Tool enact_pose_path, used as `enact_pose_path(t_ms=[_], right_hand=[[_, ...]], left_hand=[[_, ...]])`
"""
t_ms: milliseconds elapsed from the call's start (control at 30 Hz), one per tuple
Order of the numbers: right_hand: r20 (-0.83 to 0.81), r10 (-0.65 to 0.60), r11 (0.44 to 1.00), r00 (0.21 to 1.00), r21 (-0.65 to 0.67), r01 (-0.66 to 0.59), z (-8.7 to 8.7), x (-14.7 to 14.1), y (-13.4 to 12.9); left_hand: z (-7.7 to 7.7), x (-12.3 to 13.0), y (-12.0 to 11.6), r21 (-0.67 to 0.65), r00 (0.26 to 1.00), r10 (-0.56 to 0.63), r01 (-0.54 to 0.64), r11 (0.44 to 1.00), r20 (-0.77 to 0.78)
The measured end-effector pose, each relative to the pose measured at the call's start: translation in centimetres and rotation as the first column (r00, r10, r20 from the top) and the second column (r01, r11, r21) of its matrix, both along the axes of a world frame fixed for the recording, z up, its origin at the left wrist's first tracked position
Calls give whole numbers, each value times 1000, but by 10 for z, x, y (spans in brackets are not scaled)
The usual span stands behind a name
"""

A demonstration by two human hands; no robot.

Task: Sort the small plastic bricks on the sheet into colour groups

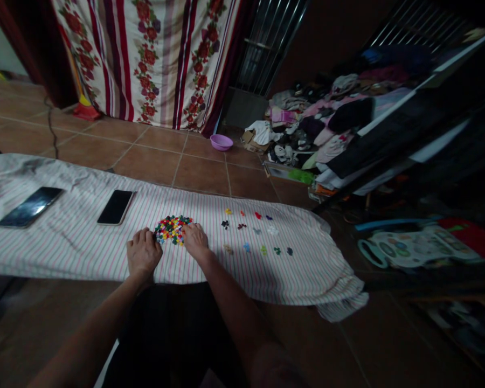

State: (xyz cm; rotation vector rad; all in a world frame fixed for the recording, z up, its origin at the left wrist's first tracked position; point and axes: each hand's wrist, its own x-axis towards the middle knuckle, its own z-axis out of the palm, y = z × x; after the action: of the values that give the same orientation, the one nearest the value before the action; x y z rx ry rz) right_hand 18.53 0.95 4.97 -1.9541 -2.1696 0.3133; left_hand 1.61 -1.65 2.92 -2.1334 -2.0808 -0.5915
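A pile of small multicoloured pieces [172, 228] lies on a striped cloth [178, 269]. My left hand [143, 251] rests on the cloth at the pile's left edge, fingers curled; anything under them is hidden. On the pile's right side, my right hand [195, 238] touches the pieces with its fingertips drawn together; what they hold is too small to make out. To the right, small single-colour groups sit in three rows, among them yellow [228, 211], red [257, 215], black [225, 224], white [272, 230], light blue [246, 247] and lime green pieces [263, 250].
Two dark-screened devices, a phone [115, 207] and a larger one [31, 207], lie left on the cloth. Beyond are a purple basin [221, 142] on the tiled floor, a floral curtain [165, 64] and a heap of clothes [319, 121]. A baby walker-like toy [416, 248] stands right.
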Motion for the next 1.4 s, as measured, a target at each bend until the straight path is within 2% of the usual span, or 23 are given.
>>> enact_pose_path(t_ms=[233,400,567,967,1400], right_hand=[[4,1,993,1000,-121,0,4,1,13],[-57,-32,992,998,-126,24,5,4,14],[-81,-33,998,996,-61,28,1,4,10],[-142,76,993,987,105,-62,-14,10,9],[-394,18,975,919,210,71,-25,19,12]], left_hand=[[6,1,0,-34,1000,8,-8,999,4],[6,1,0,-16,1000,5,-5,1000,5],[2,1,1,4,1000,-1,1,1000,-9],[1,0,1,1,1000,5,-5,1000,10],[2,1,1,2,1000,3,-3,1000,12]])
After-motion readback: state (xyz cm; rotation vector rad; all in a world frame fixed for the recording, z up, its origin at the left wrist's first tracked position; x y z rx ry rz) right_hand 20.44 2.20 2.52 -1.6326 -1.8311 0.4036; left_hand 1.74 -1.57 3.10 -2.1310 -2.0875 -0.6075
